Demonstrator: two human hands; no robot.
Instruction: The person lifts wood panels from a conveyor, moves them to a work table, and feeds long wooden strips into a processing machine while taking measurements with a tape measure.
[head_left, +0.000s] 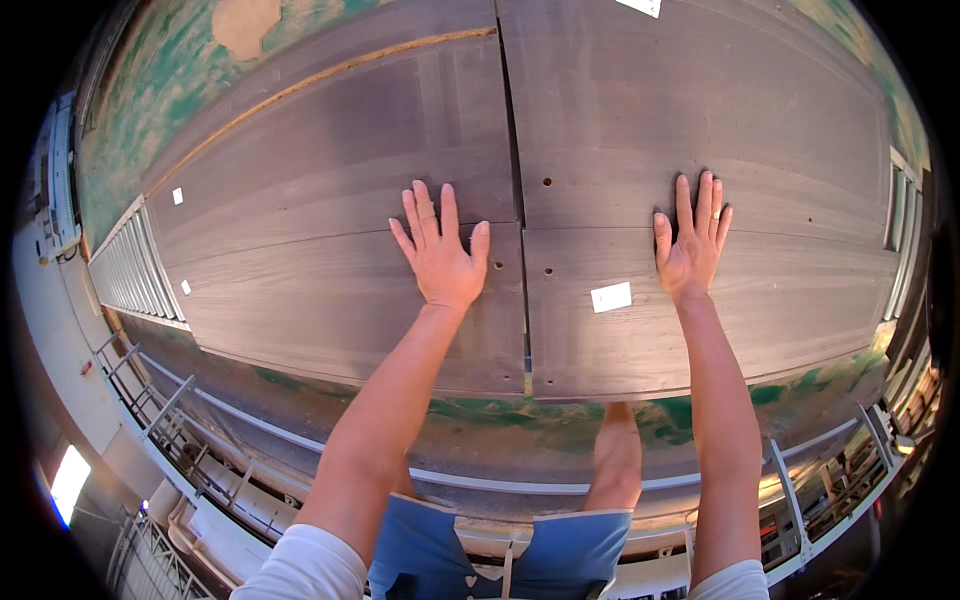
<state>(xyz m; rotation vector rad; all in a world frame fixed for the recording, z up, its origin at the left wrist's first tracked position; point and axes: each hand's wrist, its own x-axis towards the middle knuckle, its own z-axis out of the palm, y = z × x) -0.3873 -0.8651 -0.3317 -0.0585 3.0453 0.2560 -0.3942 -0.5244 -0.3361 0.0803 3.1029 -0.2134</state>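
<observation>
Two dark wood-grain panels lay side by side on the green-stained tabletop, meeting at a narrow seam. The left panel and the right panel each filled its half of the surface. One white ribbed rack stood just beside the left panel's outer edge. One small white label lay on the right panel, between your wrists. Your left hand rested flat on the left panel, fingers spread, gripping nothing. Your right hand lay flat on the right panel, fingers extended, holding nothing.
</observation>
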